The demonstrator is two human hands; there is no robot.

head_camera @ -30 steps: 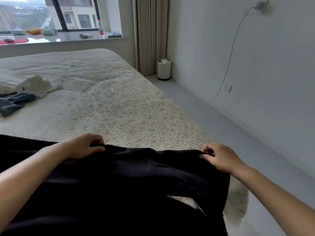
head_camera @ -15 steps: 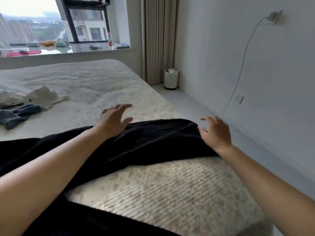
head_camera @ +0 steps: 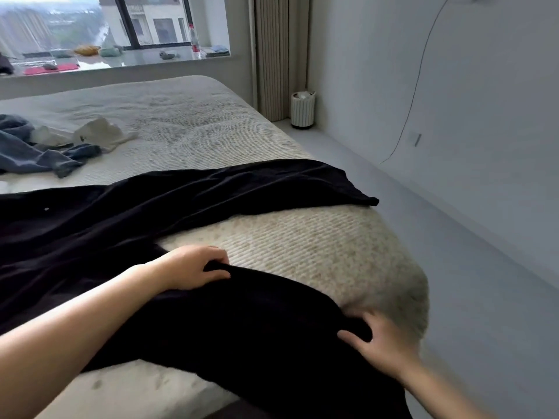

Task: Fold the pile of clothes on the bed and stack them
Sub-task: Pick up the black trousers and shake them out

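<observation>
A pair of black trousers (head_camera: pixel 127 219) lies spread across the near end of the cream bed (head_camera: pixel 302 237). One leg stretches flat toward the right edge; the other leg runs down toward me over the bed's corner. My left hand (head_camera: pixel 193 267) pinches the upper edge of the near leg. My right hand (head_camera: pixel 381 343) grips the same leg's end at the bed's corner; it is blurred. A loose heap of blue jeans (head_camera: pixel 27 149) and a white garment (head_camera: pixel 99 134) lies at the far left of the bed.
Grey floor (head_camera: pixel 469 267) runs along the bed's right side beside a white wall with a hanging cable (head_camera: pixel 420 74). A small white bin (head_camera: pixel 302 110) stands by the curtain in the corner. The window sill (head_camera: pixel 121 60) behind the bed holds small items.
Both hands let go of the far trouser leg, now lying flat, and pulled back toward me. They now grip the near leg.
</observation>
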